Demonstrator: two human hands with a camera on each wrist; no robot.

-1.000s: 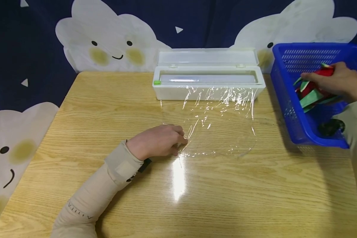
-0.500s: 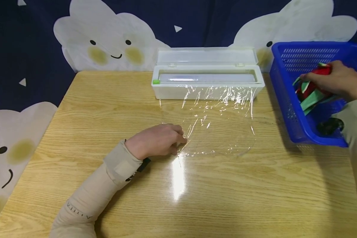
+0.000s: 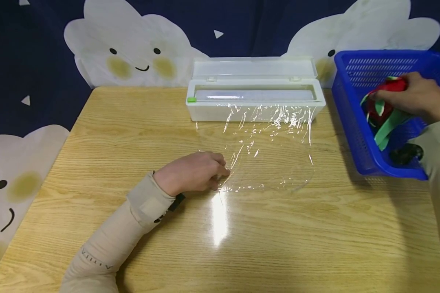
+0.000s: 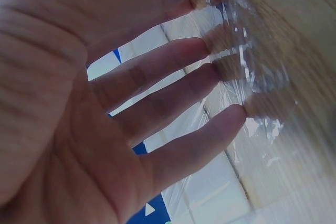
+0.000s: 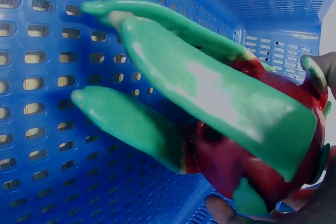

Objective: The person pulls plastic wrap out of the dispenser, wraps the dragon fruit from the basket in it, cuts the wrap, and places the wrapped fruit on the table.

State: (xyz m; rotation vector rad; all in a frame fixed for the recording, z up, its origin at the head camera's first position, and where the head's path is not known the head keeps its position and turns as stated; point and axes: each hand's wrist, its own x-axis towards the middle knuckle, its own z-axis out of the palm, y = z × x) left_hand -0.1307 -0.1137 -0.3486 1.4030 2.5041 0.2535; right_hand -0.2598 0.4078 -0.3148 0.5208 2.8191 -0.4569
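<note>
In the head view my left hand (image 3: 192, 173) pinches the near left corner of a clear sheet of cling film (image 3: 267, 162). The film runs out from a roll (image 3: 254, 95) in a white dispenser box (image 3: 254, 112) with its lid raised. In the left wrist view the other fingers lie loosely spread along the crinkled film (image 4: 244, 72). Inside the blue basket (image 3: 363, 142) my right hand (image 3: 423, 95) grips a dragon fruit (image 5: 236, 166), red with long green scales (image 5: 210, 82). Its fingers show only partly at the right edge of the right wrist view.
A dark, rounded, shiny thing (image 3: 407, 154) lies in the basket, partly behind the right sleeve. A small green slider (image 3: 192, 99) sits at the dispenser's left end. Behind the wooden table (image 3: 278, 244) hangs a dark blue cloud-print cloth (image 3: 242, 24).
The dragon fruit has turned in my right hand within the basket, its green scales swinging lower. My left hand keeps its place on the film.
</note>
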